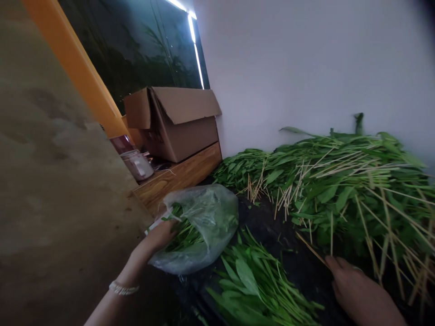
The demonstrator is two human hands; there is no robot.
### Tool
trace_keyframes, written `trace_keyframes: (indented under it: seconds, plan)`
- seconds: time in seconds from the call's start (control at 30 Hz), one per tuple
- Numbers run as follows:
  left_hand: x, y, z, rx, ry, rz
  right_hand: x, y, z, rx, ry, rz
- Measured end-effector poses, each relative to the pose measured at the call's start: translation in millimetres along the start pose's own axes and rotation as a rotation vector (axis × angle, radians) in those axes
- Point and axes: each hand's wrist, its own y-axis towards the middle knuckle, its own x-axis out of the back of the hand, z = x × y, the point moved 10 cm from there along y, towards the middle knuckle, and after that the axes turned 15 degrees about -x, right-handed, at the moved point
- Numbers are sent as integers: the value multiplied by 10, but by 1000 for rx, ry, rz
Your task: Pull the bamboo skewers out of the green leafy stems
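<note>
On black sheeting (261, 219) | 1 leaf bundle (258, 281) | 1 bag (220, 210), left fingers (171, 223) at mouth, grip unclear | right fingers (332, 263) pinching 1+ stick (310, 247)

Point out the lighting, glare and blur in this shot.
Head view: dim overall, with overbright strips of light at the top; head view: pale glints on the clear bag; head view: brown wall shadowed and soft in detail; head view: top right corner darkened.
</note>
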Motion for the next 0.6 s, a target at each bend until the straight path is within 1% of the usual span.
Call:
trace_keyframes:
  seconds: [0.07, 0.13, 0.3, 0.5, 0.6]
  plan:
    - [-127, 151, 83, 11, 11, 6, 7, 4, -2, -7, -3, 1]
    - [-191, 232, 145, 25, 25, 11, 6, 11, -11, -21, -6, 2]
    - [-196, 287, 243, 83, 43, 17, 14, 8, -7, -11, -11, -26]
    - [-287, 419, 276, 103, -10, 80, -26, 9, -9, 20, -31, -62]
    - [-212, 471, 288, 94, -18, 60, -64, 21, -27, 9, -51, -69]
